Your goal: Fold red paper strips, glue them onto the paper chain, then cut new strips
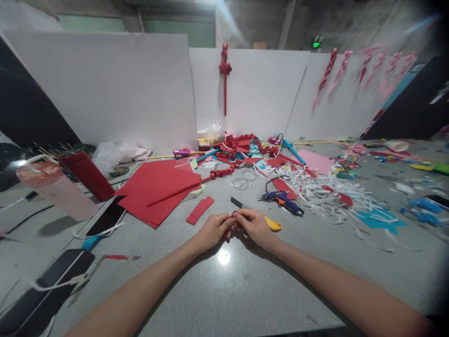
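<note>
My left hand (pixel 214 230) and my right hand (pixel 255 227) meet above the middle of the table, thumbs and fingers pinched together. Between the fingertips shows a small bit of red paper (pixel 234 214); the fingers cover the rest of it. Left of the hands lie short red paper strips (pixel 199 210). Just beyond and under my right hand is a knife with a dark blade (pixel 238 202) and a yellow handle (pixel 273 224). A blue glue gun (pixel 286 202) rests farther to the right.
Red sheets (pixel 157 187) lie at left, near a leaning red tumbler (pixel 86 174), a pink water bottle (pixel 58 189) and a power bank (pixel 45 290). White paper shreds (pixel 322 196) heap up at right. A red folded-paper ornament (pixel 225 70) hangs on the white board (pixel 266 98).
</note>
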`<state>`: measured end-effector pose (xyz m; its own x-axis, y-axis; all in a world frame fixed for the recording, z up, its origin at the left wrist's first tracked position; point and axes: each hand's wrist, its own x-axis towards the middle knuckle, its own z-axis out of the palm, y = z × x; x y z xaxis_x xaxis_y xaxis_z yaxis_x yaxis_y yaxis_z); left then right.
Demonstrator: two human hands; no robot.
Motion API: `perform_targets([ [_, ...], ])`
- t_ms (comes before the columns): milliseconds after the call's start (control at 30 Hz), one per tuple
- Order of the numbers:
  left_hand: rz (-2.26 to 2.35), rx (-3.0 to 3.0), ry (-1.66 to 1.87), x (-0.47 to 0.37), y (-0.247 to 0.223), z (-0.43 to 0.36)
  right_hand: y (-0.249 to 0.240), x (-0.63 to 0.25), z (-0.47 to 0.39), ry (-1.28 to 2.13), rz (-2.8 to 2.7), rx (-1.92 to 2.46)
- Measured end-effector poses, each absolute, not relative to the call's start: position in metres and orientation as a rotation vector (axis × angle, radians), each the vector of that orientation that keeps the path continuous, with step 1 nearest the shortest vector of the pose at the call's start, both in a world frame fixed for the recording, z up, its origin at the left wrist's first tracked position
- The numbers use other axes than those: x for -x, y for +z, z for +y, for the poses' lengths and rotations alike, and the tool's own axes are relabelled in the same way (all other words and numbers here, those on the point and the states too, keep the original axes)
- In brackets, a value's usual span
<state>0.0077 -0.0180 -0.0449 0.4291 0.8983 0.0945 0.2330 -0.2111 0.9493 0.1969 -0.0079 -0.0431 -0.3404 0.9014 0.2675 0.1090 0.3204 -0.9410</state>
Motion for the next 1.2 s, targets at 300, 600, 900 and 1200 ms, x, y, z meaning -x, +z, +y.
perform_targets([
  [300, 1.001, -1.643, 0.824, -0.008, -0.040, -0.018, -0.039, -0.201, 0.002, 0.901, -1.403, 1.050],
  [600, 0.953, -1.551, 0.850, -0.005, -0.045, -0.015, -0.025, -0.221, 0.014, 0.721, -1.240, 1.006],
  [900, 0.775, -1.452, 0.872, -0.003, -0.040, -0.016, -0.046, -0.204, -0.003, 0.985, -1.585, 0.971],
  [1200, 0.648, -1.345, 0.892, 0.002, -0.044, -0.008, -0.040, -0.201, -0.005, 1.059, -1.588, 0.914],
])
